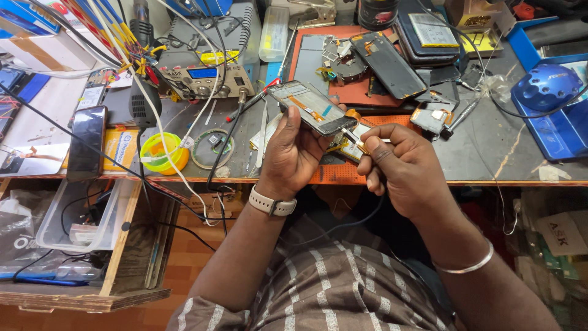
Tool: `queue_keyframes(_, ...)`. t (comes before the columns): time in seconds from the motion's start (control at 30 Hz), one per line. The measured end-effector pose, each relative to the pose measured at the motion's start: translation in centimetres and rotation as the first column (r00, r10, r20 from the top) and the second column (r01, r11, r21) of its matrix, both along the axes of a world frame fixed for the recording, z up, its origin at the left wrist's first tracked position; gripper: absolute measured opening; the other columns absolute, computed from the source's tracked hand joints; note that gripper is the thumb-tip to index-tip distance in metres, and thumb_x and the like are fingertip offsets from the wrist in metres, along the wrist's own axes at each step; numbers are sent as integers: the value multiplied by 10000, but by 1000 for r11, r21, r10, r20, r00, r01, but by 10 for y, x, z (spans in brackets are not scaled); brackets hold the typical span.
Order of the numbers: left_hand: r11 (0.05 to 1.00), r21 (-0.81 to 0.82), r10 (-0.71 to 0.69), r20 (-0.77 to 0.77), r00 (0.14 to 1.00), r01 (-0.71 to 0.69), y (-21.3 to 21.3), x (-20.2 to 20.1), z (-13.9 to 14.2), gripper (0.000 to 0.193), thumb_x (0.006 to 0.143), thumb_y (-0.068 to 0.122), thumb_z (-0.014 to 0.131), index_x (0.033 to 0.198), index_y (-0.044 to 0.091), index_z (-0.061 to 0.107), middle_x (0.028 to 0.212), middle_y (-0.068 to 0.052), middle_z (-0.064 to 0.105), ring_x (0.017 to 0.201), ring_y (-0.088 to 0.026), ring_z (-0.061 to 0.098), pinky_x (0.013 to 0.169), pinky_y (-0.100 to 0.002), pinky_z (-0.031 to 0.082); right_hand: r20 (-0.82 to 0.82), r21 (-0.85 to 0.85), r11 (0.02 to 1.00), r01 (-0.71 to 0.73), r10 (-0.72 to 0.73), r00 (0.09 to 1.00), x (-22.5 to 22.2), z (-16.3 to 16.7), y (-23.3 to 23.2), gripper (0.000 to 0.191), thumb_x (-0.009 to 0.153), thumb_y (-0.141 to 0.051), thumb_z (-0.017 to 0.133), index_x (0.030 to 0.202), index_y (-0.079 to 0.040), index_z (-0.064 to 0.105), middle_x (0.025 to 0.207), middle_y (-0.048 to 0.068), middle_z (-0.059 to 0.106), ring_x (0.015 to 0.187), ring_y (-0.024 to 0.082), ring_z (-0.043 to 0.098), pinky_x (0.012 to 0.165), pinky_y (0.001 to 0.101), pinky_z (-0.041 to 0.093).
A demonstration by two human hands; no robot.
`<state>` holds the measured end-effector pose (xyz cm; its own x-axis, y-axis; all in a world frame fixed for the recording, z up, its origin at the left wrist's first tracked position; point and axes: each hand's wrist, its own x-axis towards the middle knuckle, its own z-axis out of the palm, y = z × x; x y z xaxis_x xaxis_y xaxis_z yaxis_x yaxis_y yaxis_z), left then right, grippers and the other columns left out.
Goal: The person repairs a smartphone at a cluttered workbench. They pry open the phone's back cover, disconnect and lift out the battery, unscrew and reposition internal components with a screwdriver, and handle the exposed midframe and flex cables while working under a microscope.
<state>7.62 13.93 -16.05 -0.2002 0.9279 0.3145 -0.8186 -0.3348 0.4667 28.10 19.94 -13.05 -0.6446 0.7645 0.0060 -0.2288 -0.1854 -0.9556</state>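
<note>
— Right, what is each hand doing?

— The left hand (293, 153) is gripping an opened phone (311, 108) by its long edges, thumb on one side, fingers wrapping the other, and is holding it tilted above the front edge of the workbench (490, 162). The right hand (401, 165) is pinching a thin metal tool (354, 140), tweezers by the look of it, with the tip touching the phone's lower corner.

— How is the phone handling, would you say?

— Light, I am judging; one hand is carrying it easily. It is looking stiff but fragile: the back is off, an orange flex strip is lying exposed across the inside, and any squeeze on the middle is likely risking damage. The edges are the place to be holding it, as the left hand is doing.

— Slippery?

— Probably the frame is smooth, so a wrapping grip is suiting it better than fingertips.

— Anything close by?

— A dark cable (343, 224) is hanging under the right hand. An orange mat (343, 173) is lying just below both hands, and a yellow tape roll (164, 153) is sitting well off to the left.
</note>
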Motion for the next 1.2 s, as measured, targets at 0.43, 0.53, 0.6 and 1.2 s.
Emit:
queue_keyframes(0.43,997,39,66,-55,996,-63,-2,3,-1,452,1133,294,501,1490,48,376,1492,-192,536,1375,-312,566,1143,-452,513,-48,-84,994,71,-75,996,-3,-3,-2,201,1037,-191,603,1107,-2,611,759,70,691,524,88,630,431,213,485)
queue_keyframes(0.53,996,76,51,-78,996,-46,-6,5,3,469,1126,301,524,1495,50,380,1500,-189,537,1395,-311,560,1166,-454,501,-34,-86,995,45,-48,998,-1,-2,1,209,1042,-197,608,1093,6,619,768,69,696,530,85,627,437,213,487)
queue_keyframes(0.6,995,82,60,-82,995,-53,-9,6,7,471,1113,290,551,1488,58,388,1501,-188,537,1403,-315,555,1177,-459,497,-10,-87,995,39,-40,999,2,2,4,210,1037,-200,615,1100,0,632,768,62,696,530,78,623,439,208,485)
queue_keyframes(1.2,984,75,168,-84,982,-162,-6,-1,-18,270,1256,231,597,1407,83,429,1133,-70,573,1025,-183,582,915,-356,478,151,-28,998,49,-44,988,-2,9,2,365,1040,-271,565,1249,25,605,812,90,631,613,147,567,542,286,469)
